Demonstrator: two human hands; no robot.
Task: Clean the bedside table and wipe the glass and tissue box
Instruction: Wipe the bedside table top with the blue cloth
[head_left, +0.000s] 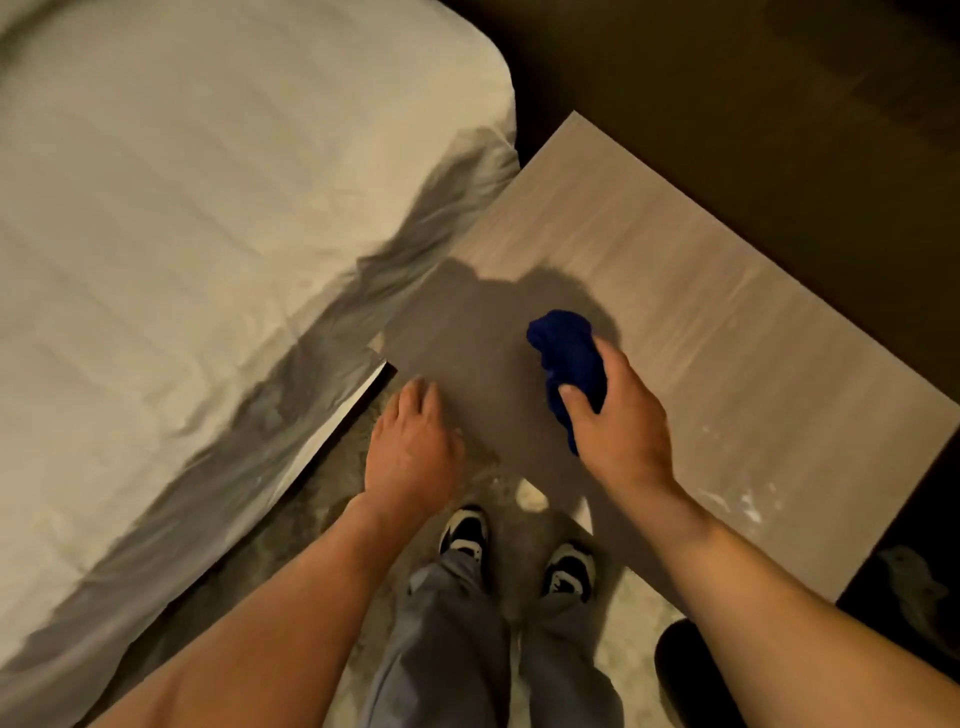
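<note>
The right hand (618, 415) grips the cloth (566, 358) over the tabletop (701, 312), whose unwiped length runs far-right; the left hand (410, 447) rests released.

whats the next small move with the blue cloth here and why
Probably sweep the bunched dark blue cloth, held in the right hand, toward the near right corner of the pale wood-grain bedside tabletop. White smudges show there, while the cloth sits over the shadowed middle. The left hand rests at the near edge and could steady things.
</note>
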